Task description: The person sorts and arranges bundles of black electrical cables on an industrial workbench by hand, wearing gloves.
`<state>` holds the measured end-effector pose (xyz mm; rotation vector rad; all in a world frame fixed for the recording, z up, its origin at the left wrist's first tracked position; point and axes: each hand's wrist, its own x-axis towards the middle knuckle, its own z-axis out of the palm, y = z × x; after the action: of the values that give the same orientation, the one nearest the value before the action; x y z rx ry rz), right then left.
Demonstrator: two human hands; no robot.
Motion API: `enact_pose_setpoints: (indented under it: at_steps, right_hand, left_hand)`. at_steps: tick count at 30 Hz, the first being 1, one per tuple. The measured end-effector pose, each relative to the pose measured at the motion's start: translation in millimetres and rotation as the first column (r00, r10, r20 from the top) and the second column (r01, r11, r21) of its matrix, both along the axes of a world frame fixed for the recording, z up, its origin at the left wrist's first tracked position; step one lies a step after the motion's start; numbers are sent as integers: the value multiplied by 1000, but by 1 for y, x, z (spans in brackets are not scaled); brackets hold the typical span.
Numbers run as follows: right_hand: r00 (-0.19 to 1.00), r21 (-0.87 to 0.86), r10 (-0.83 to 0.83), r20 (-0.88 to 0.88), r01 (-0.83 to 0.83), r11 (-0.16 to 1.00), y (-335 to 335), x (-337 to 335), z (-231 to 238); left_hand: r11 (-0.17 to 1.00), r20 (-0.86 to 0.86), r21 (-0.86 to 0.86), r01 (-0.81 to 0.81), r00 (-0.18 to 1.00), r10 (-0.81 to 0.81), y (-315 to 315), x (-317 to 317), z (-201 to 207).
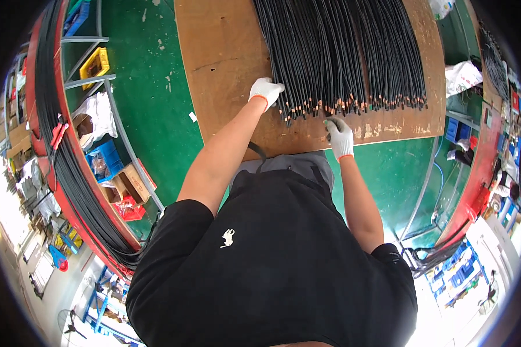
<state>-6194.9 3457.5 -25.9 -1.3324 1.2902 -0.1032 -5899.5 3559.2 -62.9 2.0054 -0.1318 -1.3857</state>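
Many black cables [324, 52] lie side by side on a brown board table [231, 34], their copper-coloured ends in a ragged row toward me. My left hand [265, 92], in a white glove, rests at the left edge of the row. Its thumb is apart from the fingers and reaches to the outermost cables; it grips nothing that I can see. Just below the cable ends is my right hand [341, 139], also gloved, with fingers bent together. Something small, dark and greenish shows at its fingertips, too small to name.
Red-edged benches with long black cables [78, 173] curve along the left side. Beneath stand a yellow crate [95, 67], a blue bin [105, 160] and a cardboard box [134, 180]. White bags [462, 78] lie at the right. The floor [139, 52] is green.
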Motion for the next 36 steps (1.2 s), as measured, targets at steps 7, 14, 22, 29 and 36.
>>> enact_pose_setpoints:
  at_steps: [7, 14, 22, 29, 36]
  right_hand:
    - [992, 34, 125, 18, -126, 992, -27, -16, -7]
    - [971, 29, 235, -41, -234, 972, -53, -65, -21]
    - [908, -185, 418, -4, -412, 892, -63, -99, -46]
    - [949, 190, 314, -34, -303, 934, -75, -79, -24]
    - [956, 177, 294, -20, -286, 942, -78, -75, -24]
  left_hand:
    - [969, 265, 200, 146, 944, -197, -16, -21, 25]
    - [986, 112, 168, 9, 993, -28, -18, -17, 22]
    - [936, 323, 278, 215, 897, -302, -14, -42, 27]
    - [928, 385, 339, 154, 877, -287, -7, -66, 36]
    - [830, 492, 489, 269, 701, -517, -33, -97, 39]
